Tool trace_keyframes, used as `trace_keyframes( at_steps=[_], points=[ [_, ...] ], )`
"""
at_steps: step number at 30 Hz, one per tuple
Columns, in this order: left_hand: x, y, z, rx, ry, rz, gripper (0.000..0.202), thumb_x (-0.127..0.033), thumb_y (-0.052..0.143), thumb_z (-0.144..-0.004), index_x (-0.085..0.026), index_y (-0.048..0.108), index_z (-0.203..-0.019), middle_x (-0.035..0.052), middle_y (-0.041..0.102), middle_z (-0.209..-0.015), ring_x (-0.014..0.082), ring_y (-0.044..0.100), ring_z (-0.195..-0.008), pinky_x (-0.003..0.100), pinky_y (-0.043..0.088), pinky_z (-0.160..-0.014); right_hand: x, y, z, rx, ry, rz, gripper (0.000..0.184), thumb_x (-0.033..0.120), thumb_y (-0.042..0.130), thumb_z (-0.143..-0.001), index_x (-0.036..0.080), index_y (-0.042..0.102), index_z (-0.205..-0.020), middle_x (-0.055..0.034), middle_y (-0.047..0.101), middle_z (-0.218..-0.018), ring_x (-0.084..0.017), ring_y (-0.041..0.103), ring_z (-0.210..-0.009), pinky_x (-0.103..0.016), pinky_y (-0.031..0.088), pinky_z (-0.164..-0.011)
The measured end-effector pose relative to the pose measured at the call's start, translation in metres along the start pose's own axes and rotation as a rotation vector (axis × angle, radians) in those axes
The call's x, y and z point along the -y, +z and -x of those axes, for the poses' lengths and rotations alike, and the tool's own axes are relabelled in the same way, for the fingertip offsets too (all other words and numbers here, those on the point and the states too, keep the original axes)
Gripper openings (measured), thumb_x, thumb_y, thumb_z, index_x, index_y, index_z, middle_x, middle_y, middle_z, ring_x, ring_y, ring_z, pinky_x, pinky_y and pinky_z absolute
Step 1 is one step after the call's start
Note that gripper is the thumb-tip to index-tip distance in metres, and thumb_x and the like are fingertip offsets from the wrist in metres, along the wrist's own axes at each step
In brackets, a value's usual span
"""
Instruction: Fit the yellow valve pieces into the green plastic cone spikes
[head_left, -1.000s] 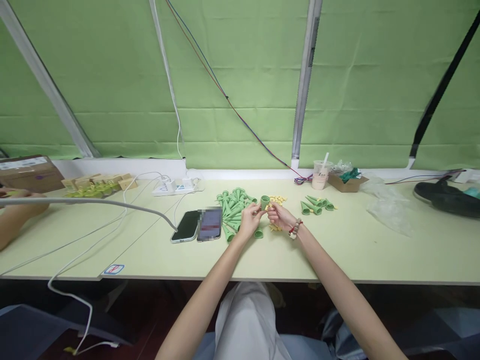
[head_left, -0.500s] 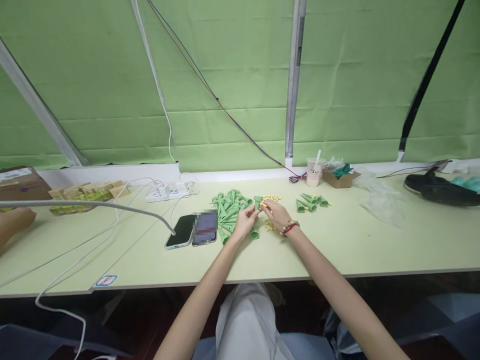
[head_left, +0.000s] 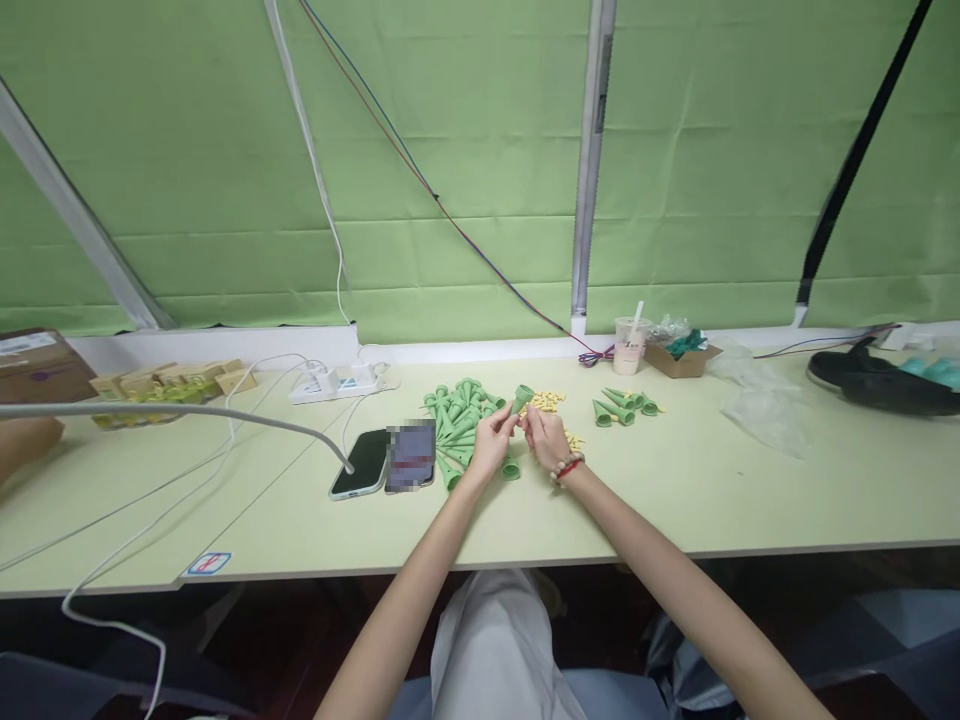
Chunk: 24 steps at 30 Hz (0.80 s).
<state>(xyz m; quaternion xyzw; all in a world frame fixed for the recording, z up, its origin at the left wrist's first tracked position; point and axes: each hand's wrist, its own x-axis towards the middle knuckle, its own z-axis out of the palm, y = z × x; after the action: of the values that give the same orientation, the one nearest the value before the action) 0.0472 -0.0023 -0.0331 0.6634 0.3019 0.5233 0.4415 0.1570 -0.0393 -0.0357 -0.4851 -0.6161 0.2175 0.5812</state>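
A green plastic cone (head_left: 523, 397) is pinched in my left hand (head_left: 493, 440), its wide end tilted up and away to the right. My right hand (head_left: 547, 437) is closed beside it, fingertips close to the cone's lower part. What the right fingers grip is hidden. To the left lies a heap of green cones (head_left: 457, 415). Behind and beside my right hand are small yellow pieces (head_left: 547, 401). One more green cone (head_left: 511, 468) lies just below my hands. Farther right, several green cones with yellow tips (head_left: 621, 407) form a small group.
Two phones, one dark (head_left: 361, 465) and one with a lit screen (head_left: 410, 456), lie left of the heap. Behind are a power strip (head_left: 334, 385), a drink cup (head_left: 630, 345) and a cardboard box (head_left: 679, 362). Another person's arm (head_left: 26, 445) shows at far left.
The cone in my left hand has tipped from upright toward the right. My right hand has drawn in slightly left, its fingers more curled.
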Motion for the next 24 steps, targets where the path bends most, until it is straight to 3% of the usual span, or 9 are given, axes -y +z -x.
trace_keyframes(
  at_steps=[4,7,10,13,18,21,24],
  points=[
    [0.004,-0.001,-0.002,-0.036,0.002,-0.001,0.037,-0.029,0.058,-0.067,-0.012,0.064,-0.099,0.0031,0.063,-0.079,0.0087,0.046,-0.057,0.023,0.039,-0.057,0.007,0.004,-0.001,0.176,0.317,-0.59,0.045,0.061,0.024,-0.08,0.024,0.028,-0.055,0.008,0.025,-0.038,-0.01,0.027,-0.031,-0.026,0.035,-0.039],
    [0.004,0.0,-0.001,-0.023,0.013,-0.008,0.034,-0.03,0.059,-0.066,-0.012,0.064,-0.095,0.0032,0.063,-0.075,0.0105,0.049,-0.057,0.024,0.041,-0.057,0.004,0.004,-0.006,0.201,0.406,-0.679,0.046,0.063,0.03,-0.076,0.023,0.029,-0.054,0.008,0.027,-0.038,-0.009,0.026,-0.031,-0.024,0.035,-0.038],
    [-0.001,0.001,0.001,0.063,0.004,0.028,0.026,-0.037,0.057,-0.07,-0.013,0.063,-0.081,0.0017,0.06,-0.065,0.0105,0.05,-0.056,0.022,0.041,-0.055,-0.005,0.002,-0.008,0.117,0.364,-0.482,0.048,0.063,0.031,-0.076,0.022,0.036,-0.052,0.005,0.037,-0.039,-0.009,0.033,-0.032,-0.023,0.033,-0.037],
    [-0.006,0.0,0.003,0.149,-0.085,0.13,0.032,-0.046,0.054,-0.072,-0.015,0.054,-0.066,-0.002,0.052,-0.055,0.0069,0.046,-0.048,0.018,0.035,-0.045,-0.011,-0.002,-0.005,0.056,0.206,-0.185,0.051,0.06,0.03,-0.079,0.02,0.042,-0.049,0.0031,0.042,-0.04,-0.009,0.037,-0.034,-0.022,0.03,-0.038],
    [-0.008,0.0,0.004,0.243,-0.203,0.216,0.041,-0.056,0.053,-0.068,-0.018,0.039,-0.067,-0.0072,0.039,-0.051,0.0038,0.038,-0.035,0.015,0.021,-0.033,-0.01,-0.012,-0.001,0.061,-0.025,0.363,0.057,0.053,0.022,-0.087,0.019,0.047,-0.048,0.0012,0.049,-0.044,-0.011,0.046,-0.045,-0.023,0.031,-0.049],
    [-0.008,-0.001,0.002,0.235,-0.229,0.255,0.045,-0.06,0.05,-0.068,-0.019,0.033,-0.068,-0.0088,0.034,-0.051,0.0025,0.035,-0.033,0.014,0.016,-0.032,-0.005,-0.017,-0.002,-0.031,-0.123,0.582,0.042,0.053,0.035,-0.084,0.021,0.057,-0.07,0.0006,0.061,-0.067,-0.012,0.051,-0.054,-0.023,0.031,-0.052],
    [-0.008,-0.003,0.001,0.222,-0.245,0.274,0.047,-0.063,0.048,-0.067,-0.019,0.031,-0.068,-0.0089,0.032,-0.053,0.0023,0.034,-0.033,0.014,0.014,-0.031,-0.003,-0.02,-0.004,-0.026,-0.232,0.673,0.029,0.046,0.039,-0.085,0.024,0.055,-0.098,-0.0012,0.061,-0.094,-0.012,0.056,-0.064,-0.023,0.032,-0.053]
  ],
)
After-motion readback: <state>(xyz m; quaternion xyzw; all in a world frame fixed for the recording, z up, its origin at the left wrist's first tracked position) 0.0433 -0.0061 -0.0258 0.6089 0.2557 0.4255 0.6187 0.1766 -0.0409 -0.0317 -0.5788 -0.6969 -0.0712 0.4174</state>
